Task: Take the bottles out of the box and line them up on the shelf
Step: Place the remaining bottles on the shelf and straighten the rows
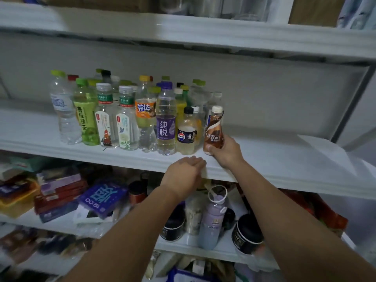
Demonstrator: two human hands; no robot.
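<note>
Right hand [224,150] grips small brown plastic Nescafe coffee bottle [214,131] round lower body, at right end of front bottle row, just beside small Pepsi-label bottle [187,133]. Long axis near upright, white cap up, slight tilt; base at white shelf [274,159] front edge. Left hand [186,174] nearby, fingers loosely flat on shelf lip, holding nothing. Box out of view.

Eight bottles [165,123] in front row, more behind; two hands [184,176].
</note>
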